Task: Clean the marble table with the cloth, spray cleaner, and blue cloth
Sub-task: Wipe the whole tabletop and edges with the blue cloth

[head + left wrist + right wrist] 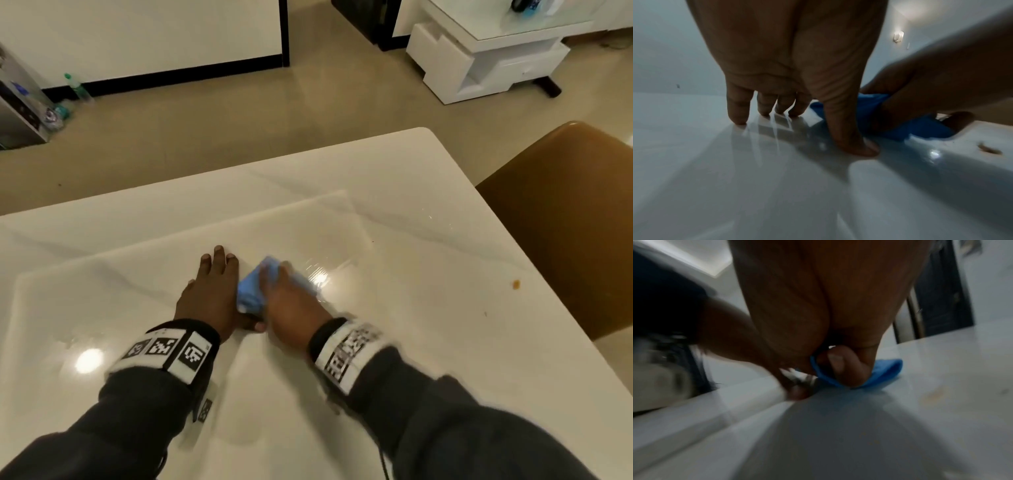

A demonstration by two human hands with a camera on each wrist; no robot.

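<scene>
The white marble table (411, 240) fills the lower head view, glossy with wet streaks near the hands. My left hand (214, 274) lies flat on it with straight fingers, and in the left wrist view the fingertips (740, 118) press on the marble. Right beside it, my right hand (291, 301) is blurred and grips a crumpled blue cloth (251, 294) pressed to the table. In the right wrist view the thumb (840, 368) curls round the blue cloth (885, 371). The blue cloth (920, 128) also shows beside my left thumb. No spray cleaner or other cloth is visible.
A small orange stain (516, 283) sits on the marble towards the right edge. A brown chair (565, 222) stands against the table's right side. Beyond the far edge are tiled floor, a white cabinet (489, 54) and bottles (78, 89) on the floor.
</scene>
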